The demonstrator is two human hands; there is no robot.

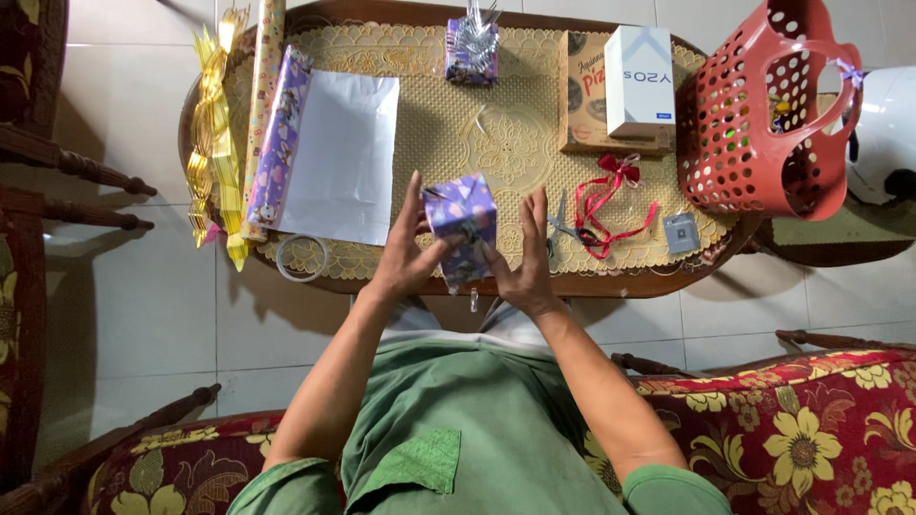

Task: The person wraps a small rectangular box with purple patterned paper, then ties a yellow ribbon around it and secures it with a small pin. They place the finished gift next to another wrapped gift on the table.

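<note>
Both hands are up around a small purple-wrapped box (461, 221), held just above the near edge of the tabletop (611, 283). The left hand (408, 250) is spread pretty wide, fingers straight and pointing far, with the thumb side pressed on the box's left face. The right hand (526, 259) is much the same: fingers long and flat along the right face, palm under the lower corner. So it's a loose two-sided hold, box pinched between open palms, neither fist clenched. The box sits tilted, one corner pointing down.

Around it, there's open gold mat (506, 143) straight beyond the box, which is the biggest free patch. To the left lies a white sheet (342, 153) with a purple paper roll (280, 133) along its left side, and a tape ring (301, 257) at the near rim. Just right of the right hand are scissors (557, 224) and a red ribbon (611, 200), close enough to crowd that side. Farther right a red basket (754, 114) hangs over the tabletop's edge. At the far side sit another small purple gift (471, 48) and a white box (639, 81).
</note>
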